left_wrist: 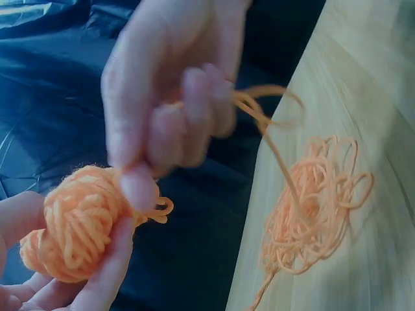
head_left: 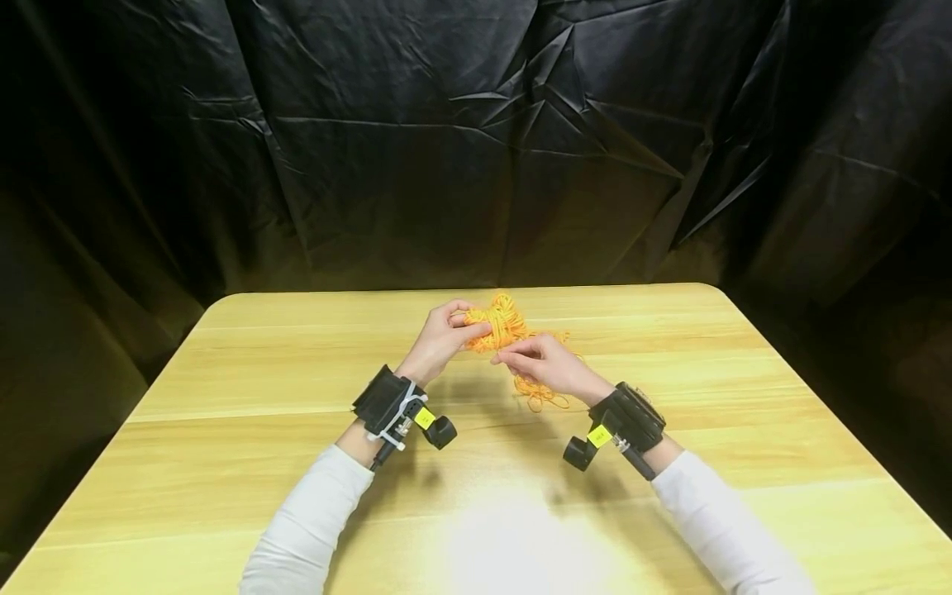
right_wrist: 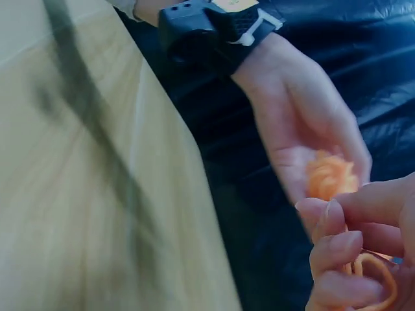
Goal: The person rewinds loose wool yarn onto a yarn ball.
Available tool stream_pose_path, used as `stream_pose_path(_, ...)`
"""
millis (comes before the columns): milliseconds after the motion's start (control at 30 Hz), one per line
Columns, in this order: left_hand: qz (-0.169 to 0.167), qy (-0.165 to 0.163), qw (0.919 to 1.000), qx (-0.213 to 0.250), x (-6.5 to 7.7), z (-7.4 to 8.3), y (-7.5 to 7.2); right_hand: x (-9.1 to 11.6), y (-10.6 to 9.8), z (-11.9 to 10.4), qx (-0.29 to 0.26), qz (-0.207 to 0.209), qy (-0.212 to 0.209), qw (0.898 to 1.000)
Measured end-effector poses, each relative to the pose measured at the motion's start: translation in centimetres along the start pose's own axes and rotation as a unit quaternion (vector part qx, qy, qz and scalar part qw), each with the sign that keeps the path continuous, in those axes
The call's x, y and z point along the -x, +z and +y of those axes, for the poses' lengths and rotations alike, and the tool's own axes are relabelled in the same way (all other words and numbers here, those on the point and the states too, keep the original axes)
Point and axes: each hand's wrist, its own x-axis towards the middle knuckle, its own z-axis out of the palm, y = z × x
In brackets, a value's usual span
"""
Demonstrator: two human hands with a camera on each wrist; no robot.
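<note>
An orange yarn bundle (head_left: pixel 500 321), wound round its middle, is held above the table by my left hand (head_left: pixel 442 337). In the left wrist view, thumb and fingers curl round the bundle (left_wrist: pixel 81 223). My right hand (head_left: pixel 546 364) is close beside it on the right. Its thumb and forefinger pinch the yarn, and the other fingers curl over a strand (left_wrist: pixel 272 146) that runs down to a loose heap of orange yarn (left_wrist: pixel 308 207) on the table. In the right wrist view, a yarn loop (right_wrist: pixel 379 278) pokes out below the right hand's fingers.
A light wooden table (head_left: pixel 223 463) lies under both arms. Black sheeting (head_left: pixel 409 165) hangs behind its far edge. Each wrist wears a black strap with a small camera, the left camera (head_left: pixel 442 432) and the right camera (head_left: pixel 578 453), both above the tabletop.
</note>
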Motion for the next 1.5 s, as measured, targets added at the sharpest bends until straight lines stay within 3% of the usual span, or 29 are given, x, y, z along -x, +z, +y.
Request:
stream_pose_path(433, -0.007, -0.016, 0.9979, -0.062, 0.1, -0.2, -0.3, -0.4, -3.1, -3.6, 0.058, 0.038, -0.002, 0.998)
stream_pose_path(667, -0.039, -0.005, 0.9963, -0.077, 0.1, -0.5, -0.4, -0.9, -5.1, -5.3, -0.008, 0.073, -0.021, 0.997)
stream_pose_path(800, -0.066, -0.003, 0.9938, -0.089, 0.2, -0.5, -0.4, -1.6, -6.0, -5.4, -0.071, 0.1, -0.047, 0.991)
stream_pose_path(1000, -0.128, -0.003, 0.9872, -0.094, 0.5, -0.3, -0.5, -2.5, -6.5, -4.3, -0.16, 0.153, -0.043, 0.974)
stream_pose_path(1133, -0.16, 0.013, 0.9816, -0.103, 0.6, -0.2, -0.6, -3.0, -6.0, -2.2, -0.177, 0.177, -0.004, 0.968)
stream_pose_path(1300, -0.164, 0.023, 0.9824, -0.087, 0.7, 0.1, -0.5, -3.1, -4.4, 0.6, -0.132, 0.183, 0.059, 0.972)
stream_pose_path(1500, -0.13, 0.03, 0.9894, -0.056, 0.7, 0.6, -0.3, -2.5, -1.6, 2.9, -0.074, 0.157, 0.112, 0.978)
